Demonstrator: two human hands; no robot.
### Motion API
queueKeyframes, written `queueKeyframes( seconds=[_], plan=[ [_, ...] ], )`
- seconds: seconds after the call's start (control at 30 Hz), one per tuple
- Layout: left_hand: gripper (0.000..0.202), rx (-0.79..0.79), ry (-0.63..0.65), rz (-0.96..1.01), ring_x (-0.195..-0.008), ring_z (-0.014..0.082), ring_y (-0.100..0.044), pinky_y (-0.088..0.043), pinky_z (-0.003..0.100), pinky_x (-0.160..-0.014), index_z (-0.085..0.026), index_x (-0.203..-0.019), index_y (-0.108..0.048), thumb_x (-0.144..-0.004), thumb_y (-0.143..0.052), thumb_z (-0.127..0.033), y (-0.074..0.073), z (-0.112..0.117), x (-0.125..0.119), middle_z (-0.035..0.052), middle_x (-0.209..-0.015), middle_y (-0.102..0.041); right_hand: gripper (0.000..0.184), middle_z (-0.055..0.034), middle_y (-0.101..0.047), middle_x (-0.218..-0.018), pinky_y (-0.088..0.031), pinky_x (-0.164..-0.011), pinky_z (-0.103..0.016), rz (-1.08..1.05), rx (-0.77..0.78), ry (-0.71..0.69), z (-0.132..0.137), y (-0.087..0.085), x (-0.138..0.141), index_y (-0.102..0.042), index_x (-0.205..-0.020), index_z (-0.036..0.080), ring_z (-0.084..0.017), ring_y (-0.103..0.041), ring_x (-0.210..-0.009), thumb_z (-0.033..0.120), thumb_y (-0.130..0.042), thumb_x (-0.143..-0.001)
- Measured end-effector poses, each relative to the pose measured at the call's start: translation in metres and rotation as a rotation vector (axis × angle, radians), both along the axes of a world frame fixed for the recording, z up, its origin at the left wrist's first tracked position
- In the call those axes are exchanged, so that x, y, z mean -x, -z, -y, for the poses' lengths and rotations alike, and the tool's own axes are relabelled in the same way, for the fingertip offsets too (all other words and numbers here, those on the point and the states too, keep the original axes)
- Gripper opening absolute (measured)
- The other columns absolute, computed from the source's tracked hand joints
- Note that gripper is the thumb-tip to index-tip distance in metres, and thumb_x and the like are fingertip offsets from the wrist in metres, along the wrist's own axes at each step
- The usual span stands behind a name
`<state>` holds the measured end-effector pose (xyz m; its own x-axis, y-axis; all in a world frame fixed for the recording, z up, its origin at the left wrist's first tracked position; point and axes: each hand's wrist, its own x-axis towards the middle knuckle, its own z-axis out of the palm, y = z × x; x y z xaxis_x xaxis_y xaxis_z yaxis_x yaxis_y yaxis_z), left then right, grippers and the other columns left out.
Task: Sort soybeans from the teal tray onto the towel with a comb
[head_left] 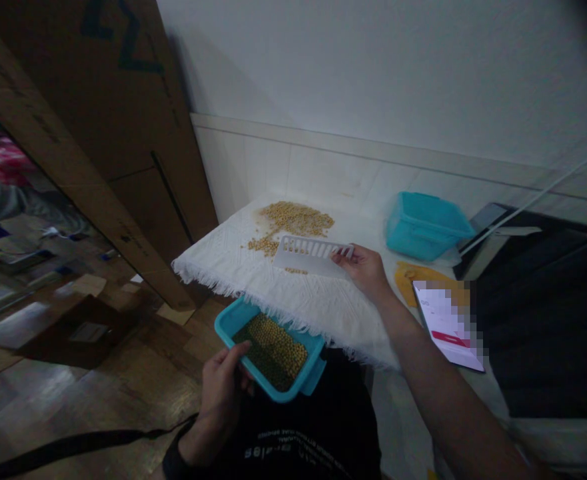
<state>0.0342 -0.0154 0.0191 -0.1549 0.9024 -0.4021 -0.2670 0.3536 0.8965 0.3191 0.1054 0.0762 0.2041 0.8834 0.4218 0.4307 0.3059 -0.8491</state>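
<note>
My left hand (226, 377) grips the near left rim of a turquoise plastic container (284, 395), held below the table's fringed edge. Inside it lie yellow soybeans (284, 341) and small dark green beans (260, 358). Over the table, my right hand (362, 263) is closed on the right end of a white slotted plastic piece (318, 265), its kind not clear. Some soybeans show through its slots and a few lie along its near edge. Behind it a larger pile of soybeans (296, 219) is spread on the white cloth (243, 270).
A second turquoise container (426, 227) stands at the back right, by the wall. A lit phone (448, 327) lies on something orange-yellow near a black bag-like object (543, 320). Tall cardboard (138, 153) rises at the left; a box (78, 330) sits on the floor.
</note>
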Motion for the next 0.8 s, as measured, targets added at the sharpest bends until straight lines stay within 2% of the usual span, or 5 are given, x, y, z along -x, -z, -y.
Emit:
queueKeyframes(
  seconds=[0.27,0.43,0.6,0.8],
  plan=[
    [0.043,-0.012,-0.016,0.036,-0.027,0.0101,-0.038,-0.030,0.023,-0.032,-0.021,-0.041,-0.048,-0.068,-0.071,-0.044,-0.001,0.000,-0.002,-0.0048,-0.031,-0.041,0.029,0.0017,-0.061,-0.061,-0.041,-0.054,-0.024,0.020,0.004,0.005,0.005,-0.002,0.007,-0.066,-0.068,0.018,-0.012,-0.052,-0.058,0.046,-0.072,-0.070],
    [0.044,-0.019,-0.027,0.029,-0.026,0.0099,-0.038,-0.030,0.023,-0.032,-0.020,-0.041,-0.049,-0.069,-0.071,-0.045,0.003,0.000,-0.001,-0.0050,-0.031,-0.041,0.032,-0.0018,-0.068,-0.068,-0.048,-0.059,-0.027,-0.001,-0.017,0.030,0.011,-0.009,0.004,-0.067,-0.072,0.017,-0.016,-0.061,-0.063,0.049,-0.074,-0.070],
    [0.043,0.002,-0.018,0.072,-0.026,0.0106,-0.037,-0.031,0.024,-0.030,-0.021,-0.043,-0.049,-0.069,-0.072,-0.045,0.007,-0.001,0.000,-0.0053,-0.031,-0.042,0.032,-0.0051,-0.073,-0.073,-0.049,-0.055,-0.028,0.066,-0.028,0.200,0.042,-0.015,-0.010,-0.070,-0.078,0.017,-0.021,-0.067,-0.066,0.049,-0.072,-0.074],
    [0.044,0.003,-0.030,0.039,-0.027,0.0107,-0.038,-0.032,0.024,-0.031,-0.021,-0.040,-0.049,-0.069,-0.072,-0.045,0.012,-0.003,0.004,-0.0043,-0.030,-0.042,0.026,-0.0024,-0.072,-0.067,-0.047,-0.051,-0.026,0.170,0.033,0.303,0.079,-0.007,-0.010,-0.070,-0.077,0.019,-0.019,-0.066,-0.061,0.045,-0.068,-0.078]
  ],
)
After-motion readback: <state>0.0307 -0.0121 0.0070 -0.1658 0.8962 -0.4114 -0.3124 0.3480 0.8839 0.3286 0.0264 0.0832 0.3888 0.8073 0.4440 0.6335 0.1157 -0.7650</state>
